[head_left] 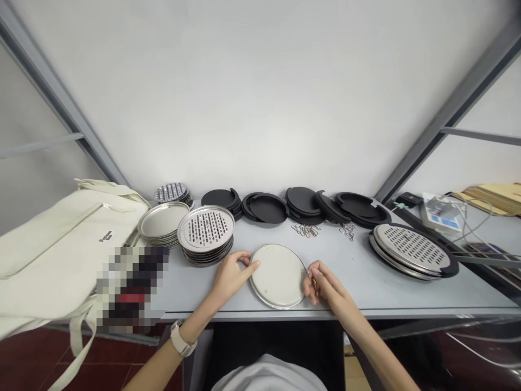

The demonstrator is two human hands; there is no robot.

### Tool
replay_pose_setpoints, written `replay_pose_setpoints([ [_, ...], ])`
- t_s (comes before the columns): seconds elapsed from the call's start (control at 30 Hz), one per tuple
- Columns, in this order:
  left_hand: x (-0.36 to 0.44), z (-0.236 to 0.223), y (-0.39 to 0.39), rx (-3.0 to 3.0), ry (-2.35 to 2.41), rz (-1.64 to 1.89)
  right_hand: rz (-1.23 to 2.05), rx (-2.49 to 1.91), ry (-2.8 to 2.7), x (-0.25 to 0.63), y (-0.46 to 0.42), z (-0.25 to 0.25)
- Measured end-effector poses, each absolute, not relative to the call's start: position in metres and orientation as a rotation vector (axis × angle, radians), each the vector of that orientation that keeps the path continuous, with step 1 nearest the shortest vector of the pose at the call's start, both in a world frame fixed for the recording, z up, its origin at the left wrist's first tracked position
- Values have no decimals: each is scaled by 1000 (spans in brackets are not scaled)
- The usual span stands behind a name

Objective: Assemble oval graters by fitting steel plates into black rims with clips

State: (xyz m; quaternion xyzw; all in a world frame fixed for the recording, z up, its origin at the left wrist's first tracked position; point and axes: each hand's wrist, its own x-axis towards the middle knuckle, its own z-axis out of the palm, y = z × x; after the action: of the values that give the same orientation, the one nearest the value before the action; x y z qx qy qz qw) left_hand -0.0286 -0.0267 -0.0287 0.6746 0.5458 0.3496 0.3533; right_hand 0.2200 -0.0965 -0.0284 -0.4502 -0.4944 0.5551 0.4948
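A round, pale metal plate [278,276] with a shiny rim lies near the table's front edge. My left hand [233,274] grips its left rim, thumb on top and fingers curled at the side. At the plate's right rim, my right hand [321,285] pinches a small metal wire clip [311,273], mostly hidden by the fingers. Similar wire clips lie in a loose pile [307,230] behind the plate, with a smaller group [348,231] to its right. Just beyond my left hand stands a stack of slotted metal grater discs [206,229].
Plain metal plates [164,220] are stacked at left, with more grater discs [171,191] behind. Black round trays [268,208] line the wall. Assembled grater discs [411,247] sit at right, near a white box [442,213] and cables. A cream bag [61,239] covers the left end.
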Motion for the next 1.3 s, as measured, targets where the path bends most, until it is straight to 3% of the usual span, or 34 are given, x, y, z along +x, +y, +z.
replay_pose_setpoints([
  [0.3, -21, -3, -35, 1203, 1145, 929, 1115, -1154, -1376, 209, -104, -29],
  [0.83, -17, 6, -47, 1241, 1000, 898, 1086, -1181, -1420, 211, -103, -33],
  [1.3, -18, 21, -76, 2206, 837, 1115, 1535, -850, -1020, 196, -93, -26],
])
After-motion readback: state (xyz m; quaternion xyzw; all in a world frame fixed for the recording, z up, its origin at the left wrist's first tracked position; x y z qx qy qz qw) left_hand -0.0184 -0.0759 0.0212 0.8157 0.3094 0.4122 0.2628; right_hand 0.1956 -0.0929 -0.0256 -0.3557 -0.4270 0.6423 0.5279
